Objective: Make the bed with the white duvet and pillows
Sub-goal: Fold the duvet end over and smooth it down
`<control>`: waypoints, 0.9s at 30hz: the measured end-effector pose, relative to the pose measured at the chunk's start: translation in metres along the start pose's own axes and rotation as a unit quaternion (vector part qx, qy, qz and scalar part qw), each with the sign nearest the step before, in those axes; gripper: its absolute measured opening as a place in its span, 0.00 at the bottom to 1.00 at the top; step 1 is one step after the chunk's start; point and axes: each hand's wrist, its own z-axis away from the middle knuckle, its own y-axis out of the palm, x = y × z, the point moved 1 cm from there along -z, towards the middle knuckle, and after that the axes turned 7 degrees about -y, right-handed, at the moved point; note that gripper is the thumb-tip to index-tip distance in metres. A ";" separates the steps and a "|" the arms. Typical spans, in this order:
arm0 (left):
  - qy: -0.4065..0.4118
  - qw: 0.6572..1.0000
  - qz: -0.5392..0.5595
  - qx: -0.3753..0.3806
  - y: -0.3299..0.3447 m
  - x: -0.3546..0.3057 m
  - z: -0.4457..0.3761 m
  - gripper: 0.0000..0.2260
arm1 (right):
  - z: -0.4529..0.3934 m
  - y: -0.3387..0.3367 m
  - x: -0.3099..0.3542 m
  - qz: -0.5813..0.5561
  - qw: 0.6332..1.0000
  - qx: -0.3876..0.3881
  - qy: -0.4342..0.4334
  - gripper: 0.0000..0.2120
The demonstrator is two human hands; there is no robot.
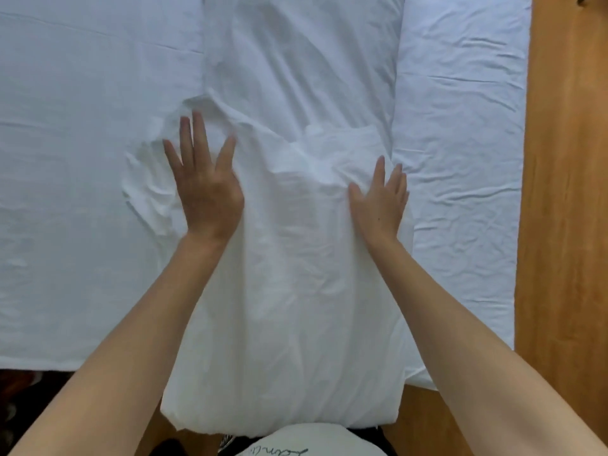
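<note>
1. Closest to the camera was the person's own white top point(296, 442), with some dark scribbly lettering on it, right at the bottom edge of the shot.

2. Just past that sat the near end of a white pillow point(283, 340), hanging a bit over the bed's edge toward the person. It ran lengthwise away from them, and a second pillow point(302, 54) lay further up, lined up with the first. Where one stopped and the other started was honestly hard to tell, with loose fabric bunched there.

3. Left hand point(205, 189) was flat, palm down, fingers spread, pressing on the near pillow's left side with the fingertips up by a crumpled bit of the case. It wasn't holding anything.

4. Right hand point(381, 200) was the same deal: open and flat, fingers together-ish, resting along the pillow's right edge. So the pillow was sandwiched between both hands, bare forearms running down either side.

5. Under it all was a white sheet point(82, 192), pretty wrinkled, especially on the right strip and just left of the left hand.

6. Wooden floor or frame point(566, 225) showed in warm orange-brown down the right side, and a dark area point(29, 390) sat below the bed edge at bottom left, too murky to make out.
</note>
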 end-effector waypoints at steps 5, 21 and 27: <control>0.116 0.986 0.120 0.016 -0.003 0.010 0.090 0.18 | 0.053 0.022 -0.006 0.040 0.934 -0.129 -0.331 0.27; -0.052 0.953 -0.007 0.298 0.246 0.015 0.035 0.44 | -0.063 0.181 -0.115 0.118 0.992 -0.034 -0.030 0.43; -0.062 0.951 0.003 0.303 0.245 0.018 0.035 0.45 | -0.061 0.183 -0.117 0.114 0.990 -0.069 -0.046 0.42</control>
